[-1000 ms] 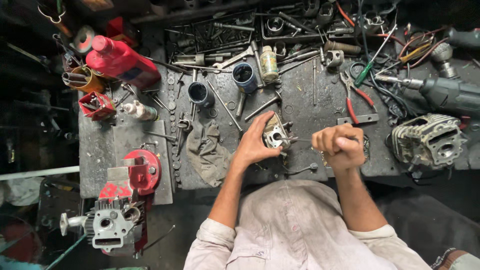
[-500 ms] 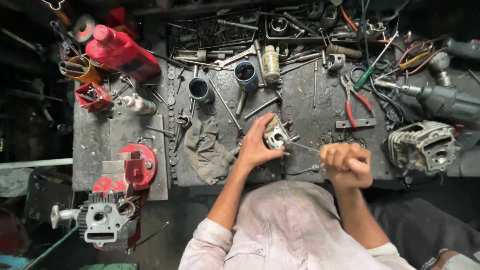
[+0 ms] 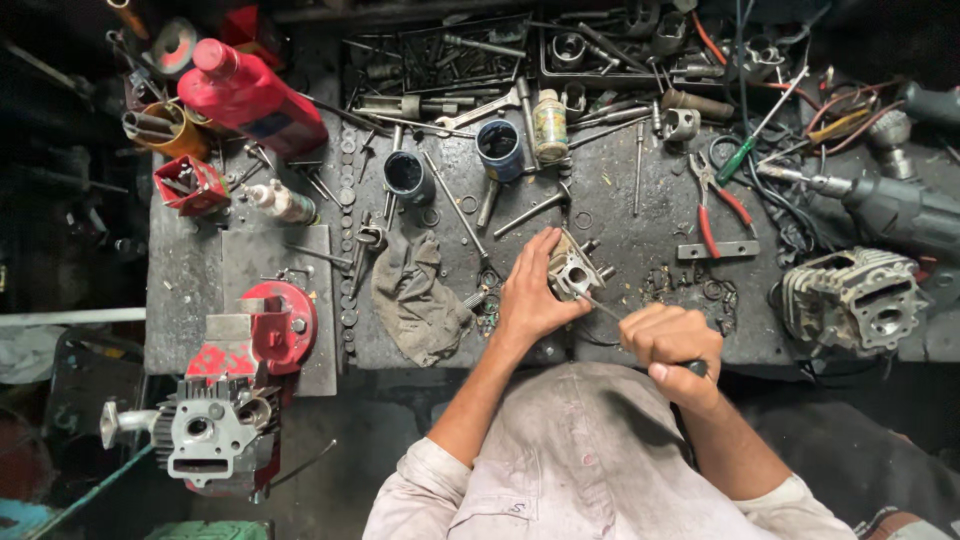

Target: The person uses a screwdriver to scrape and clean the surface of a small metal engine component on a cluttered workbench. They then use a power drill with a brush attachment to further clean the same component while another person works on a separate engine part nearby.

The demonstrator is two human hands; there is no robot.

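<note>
The right hand [image 3: 672, 345] is clenched around a dark-handled screwdriver [image 3: 640, 330] at the near edge of the workbench [image 3: 190, 300], its thin shaft angled far-left into a small metal engine part [image 3: 572, 272]. The left hand [image 3: 530, 295] grasps that part from its left side, holding it just above the bench centre. Farther off lie a grey rag [image 3: 415, 300] to the left, red-handled pliers [image 3: 715, 205] to the right, and a red bottle [image 3: 250, 95] at the far left.

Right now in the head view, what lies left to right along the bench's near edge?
Red vise → grey rag → left hand on small metal part → right hand → engine cylinder head.
</note>
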